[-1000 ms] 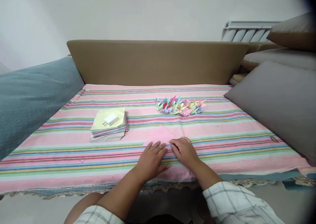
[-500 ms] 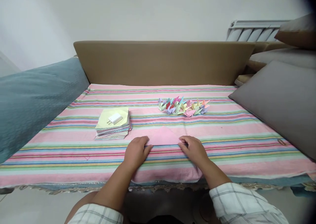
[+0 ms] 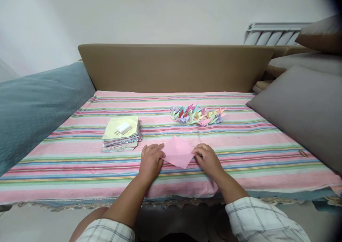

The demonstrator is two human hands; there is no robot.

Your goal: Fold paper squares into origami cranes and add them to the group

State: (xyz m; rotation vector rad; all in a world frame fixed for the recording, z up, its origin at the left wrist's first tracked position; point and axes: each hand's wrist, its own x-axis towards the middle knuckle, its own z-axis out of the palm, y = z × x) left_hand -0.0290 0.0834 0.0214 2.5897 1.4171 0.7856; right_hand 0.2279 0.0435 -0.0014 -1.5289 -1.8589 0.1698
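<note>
A square sheet of pink origami paper (image 3: 178, 152) lies partly opened between my hands, a crease running across it from side to side. Its near corner points toward me and its far corner away. My left hand (image 3: 151, 160) pinches the left corner between thumb and fingers. At the right corner, my right hand (image 3: 207, 159) grips the paper the same way. Beyond the sheet sits a cluster of folded paper cranes (image 3: 197, 115) in several colours. To the left is a stack of square paper (image 3: 120, 138) with a white charger plug (image 3: 123, 128) on top.
A striped cloth (image 3: 80, 163) covers the seat under everything. The brown backrest (image 3: 176, 67) rises behind it. A blue-green cushion (image 3: 40, 106) leans at the left, and grey pillows (image 3: 301, 117) pile up at the right. A small brown loop (image 3: 303, 153) lies near them.
The pink paper has gone from a folded triangle to an opened sheet, its near half now spread toward me. Both hands still hold its side corners; the left has shifted slightly right.
</note>
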